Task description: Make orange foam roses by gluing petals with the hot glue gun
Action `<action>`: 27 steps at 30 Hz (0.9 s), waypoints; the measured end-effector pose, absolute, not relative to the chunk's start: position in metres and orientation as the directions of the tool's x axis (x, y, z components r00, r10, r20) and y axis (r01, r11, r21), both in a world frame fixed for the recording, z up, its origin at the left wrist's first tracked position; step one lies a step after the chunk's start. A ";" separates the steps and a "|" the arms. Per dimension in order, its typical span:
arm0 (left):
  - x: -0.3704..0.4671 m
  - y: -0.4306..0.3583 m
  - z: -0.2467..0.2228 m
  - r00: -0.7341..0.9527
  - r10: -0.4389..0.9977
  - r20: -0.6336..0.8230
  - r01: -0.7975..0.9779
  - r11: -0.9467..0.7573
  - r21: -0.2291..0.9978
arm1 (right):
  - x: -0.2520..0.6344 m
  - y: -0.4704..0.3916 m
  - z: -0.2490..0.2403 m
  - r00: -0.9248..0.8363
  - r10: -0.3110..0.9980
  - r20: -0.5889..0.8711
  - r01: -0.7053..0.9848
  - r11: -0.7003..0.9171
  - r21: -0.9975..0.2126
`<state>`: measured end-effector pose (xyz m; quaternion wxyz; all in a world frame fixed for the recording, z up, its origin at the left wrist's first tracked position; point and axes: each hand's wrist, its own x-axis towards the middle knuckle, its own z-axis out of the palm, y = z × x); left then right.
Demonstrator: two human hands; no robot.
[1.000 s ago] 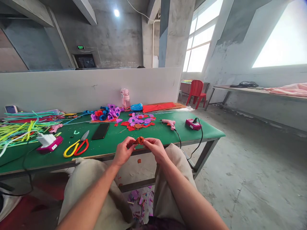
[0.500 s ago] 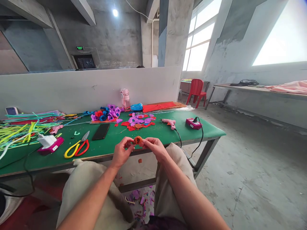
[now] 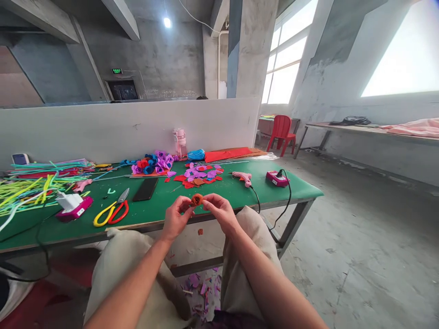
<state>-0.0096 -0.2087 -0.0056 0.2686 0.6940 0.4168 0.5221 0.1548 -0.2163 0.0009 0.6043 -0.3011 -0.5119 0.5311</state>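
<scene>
Between my two hands, above the table's front edge, is a small brown-orange paper flower with its rolled centre facing me. My left hand pinches its left side with thumb and fingers. On the opposite side, my right hand grips the edge of the flower between thumb and forefinger. Beyond the hands lies a pile of loose purple and red petals. A pink glue gun rests to the right of that pile, its cord running off the front edge.
On the green table lie scissors, a black phone, finished paper flowers, coloured stems, two magenta power blocks and a pink bottle. A white partition stands behind. Scraps litter the floor below.
The flower stays between both hands. The fingers of my right hand have shifted slightly at its edge, and the flower's opening faces me a little more. The view has tilted slightly.
</scene>
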 end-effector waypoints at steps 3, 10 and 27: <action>-0.012 -0.208 -0.006 0.058 0.817 0.573 0.370 -0.551 0.748 | 0.154 -0.218 0.001 -0.102 0.961 0.256 -0.388 0.199 -0.900; -0.014 -0.206 -0.006 0.017 0.751 0.660 0.520 -0.571 0.636 | 0.144 -0.221 -0.007 -0.242 0.947 0.209 -0.435 0.087 -0.896; -0.003 -0.213 -0.007 0.080 0.725 0.684 0.579 -0.592 0.561 | 0.130 -0.213 -0.022 0.112 0.870 0.480 0.076 0.474 -0.877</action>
